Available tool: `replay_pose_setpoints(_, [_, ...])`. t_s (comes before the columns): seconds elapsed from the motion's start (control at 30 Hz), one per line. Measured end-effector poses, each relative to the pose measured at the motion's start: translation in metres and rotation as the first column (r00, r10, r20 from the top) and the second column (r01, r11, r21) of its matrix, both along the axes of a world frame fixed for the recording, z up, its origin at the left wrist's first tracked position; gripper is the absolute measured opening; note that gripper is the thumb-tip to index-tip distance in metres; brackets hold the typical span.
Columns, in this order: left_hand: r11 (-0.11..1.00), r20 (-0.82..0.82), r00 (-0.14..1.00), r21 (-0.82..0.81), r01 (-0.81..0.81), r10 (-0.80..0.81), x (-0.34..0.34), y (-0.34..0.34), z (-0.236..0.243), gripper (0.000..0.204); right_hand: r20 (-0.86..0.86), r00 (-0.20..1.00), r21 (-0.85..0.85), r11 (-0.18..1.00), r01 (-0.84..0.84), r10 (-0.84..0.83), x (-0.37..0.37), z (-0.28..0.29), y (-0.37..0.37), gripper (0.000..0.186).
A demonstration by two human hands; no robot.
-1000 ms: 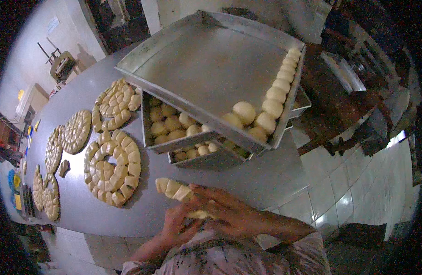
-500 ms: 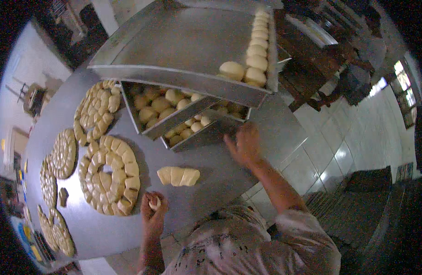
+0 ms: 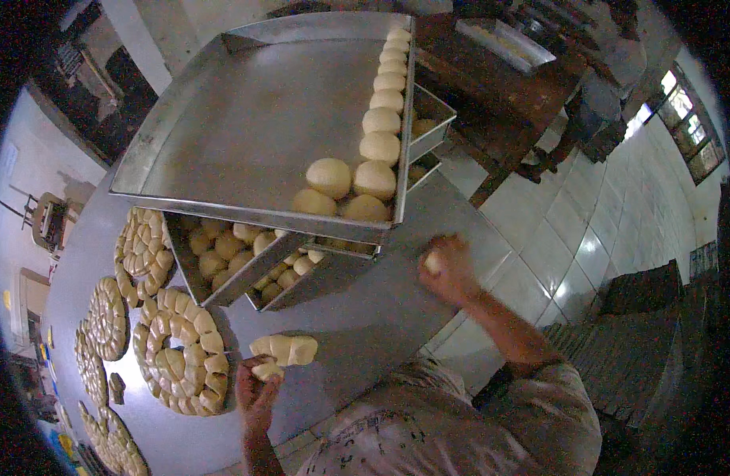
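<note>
Head view: pinching a dough piece (image 3: 267,370) with left hand (image 3: 255,393) beside a segmented dough strip (image 3: 292,349) on tabletop (image 3: 365,337), curling right hand (image 3: 454,271) around a dough lump (image 3: 433,262); likely light, soft, best cupped loosely.

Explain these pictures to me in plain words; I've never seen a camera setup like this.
There is no machine here: a person works bare-handed. Every picture comes from one wide fisheye camera on the person's head, looking down, so straight edges bend toward the rim. On the grey table lie coils of cut dough and a short dough strip. A large metal tray sits atop smaller trays; round dough balls show in both. The left hand holds a small dough piece near the strip; the right hand holds a pale lump, apparently dough.
</note>
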State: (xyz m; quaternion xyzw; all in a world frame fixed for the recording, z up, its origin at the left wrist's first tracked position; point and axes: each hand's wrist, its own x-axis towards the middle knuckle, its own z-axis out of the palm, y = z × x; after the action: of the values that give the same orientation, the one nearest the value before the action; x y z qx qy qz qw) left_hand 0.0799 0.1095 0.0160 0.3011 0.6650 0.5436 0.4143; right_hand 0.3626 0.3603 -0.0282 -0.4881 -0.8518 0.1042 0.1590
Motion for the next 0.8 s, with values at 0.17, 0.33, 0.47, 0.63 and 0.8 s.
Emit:
replay_pose_setpoints(0.17, [0.999, 0.132, 0.990, -0.015, -0.044, 0.046, 0.035, 0.033, -0.008, 0.023, -0.077, 0.987, 0.117, 0.982, 0.149, -0.140, -0.020, -0.063, 0.060, 0.028])
replay_pose_setpoints(0.33, [0.997, -0.246, 0.968, -0.044, -0.071, 0.058, 0.032, 0.040, -0.020, 0.032, 0.015, 0.974, -0.038, 0.974, -0.225, 0.226, 0.025, -0.026, 0.048, 0.035])
replay_pose_setpoints(0.47, [0.992, -0.355, 0.932, -0.126, 0.028, -0.072, 0.049, 0.049, -0.027, 0.029, 0.038, 0.999, 0.105, 0.994, -0.015, 0.011, 0.013, -0.013, 0.059, 0.035])
replay_pose_setpoints(0.63, [0.999, -0.208, 0.978, 0.031, 0.013, -0.007, 0.036, 0.036, -0.011, 0.041, -0.123, 0.991, -0.211, 0.975, -0.072, 0.046, 0.067, 0.020, 0.049, 0.032])
replay_pose_setpoints(0.8, [0.994, -0.095, 0.989, 0.028, -0.109, 0.111, 0.035, 0.009, -0.020, 0.023, -0.781, 0.622, -0.282, 0.858, -0.429, 0.054, 0.031, 0.155, 0.094, 0.034])
